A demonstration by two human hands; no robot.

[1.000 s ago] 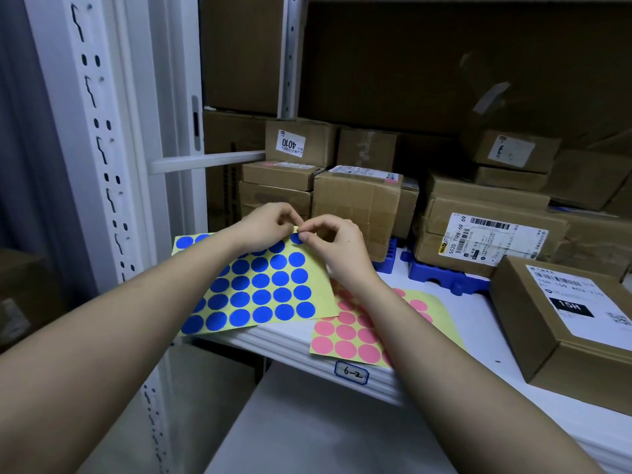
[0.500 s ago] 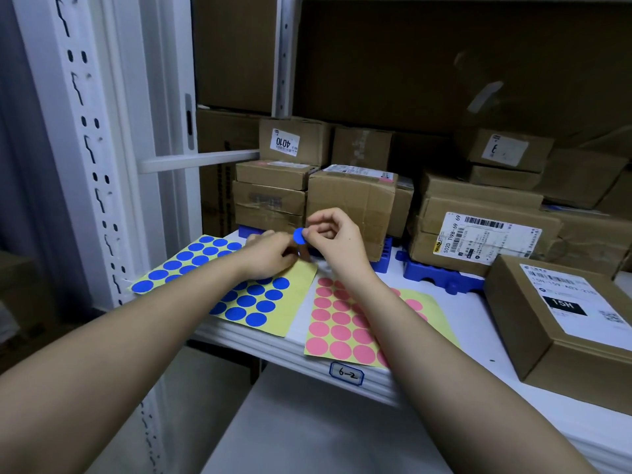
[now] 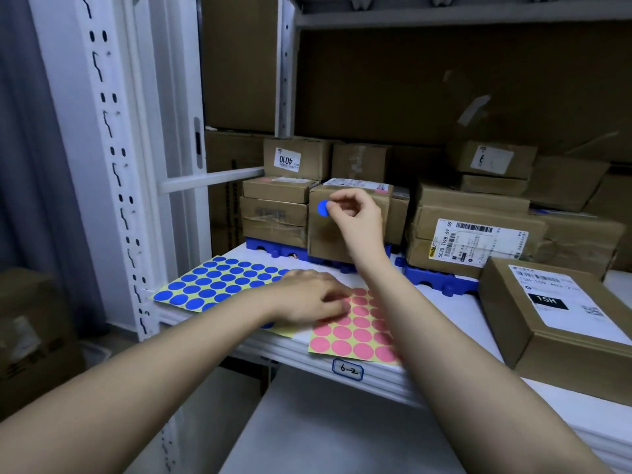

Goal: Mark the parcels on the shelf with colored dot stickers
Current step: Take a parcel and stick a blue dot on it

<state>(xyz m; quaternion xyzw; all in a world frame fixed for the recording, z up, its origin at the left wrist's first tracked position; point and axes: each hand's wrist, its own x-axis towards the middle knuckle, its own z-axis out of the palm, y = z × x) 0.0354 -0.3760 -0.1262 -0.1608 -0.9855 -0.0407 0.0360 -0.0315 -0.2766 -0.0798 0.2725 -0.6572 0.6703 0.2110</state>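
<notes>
My right hand (image 3: 355, 217) pinches a blue dot sticker (image 3: 322, 208) and holds it against the front face of a brown cardboard parcel (image 3: 325, 239) in the middle of the shelf. A small pink dot (image 3: 381, 192) shows on that parcel's top edge. My left hand (image 3: 313, 299) rests flat on the right end of the yellow sheet of blue dots (image 3: 219, 285), its fingers reaching onto the sheet of pink dots (image 3: 355, 333). Both sheets lie near the white shelf's front edge (image 3: 301, 354).
Several cardboard parcels (image 3: 472, 241) stand stacked at the back on blue plastic pallets (image 3: 437, 280). A larger labelled box (image 3: 561, 323) sits at the front right. A white perforated upright (image 3: 113, 165) stands at the left. The shelf tag (image 3: 347, 370) reads 6-2.
My right hand lifted a blue dot off the sheet and carried it up to the parcel's front. My left hand lowered the blue sheet onto the shelf and now lies flat on it.
</notes>
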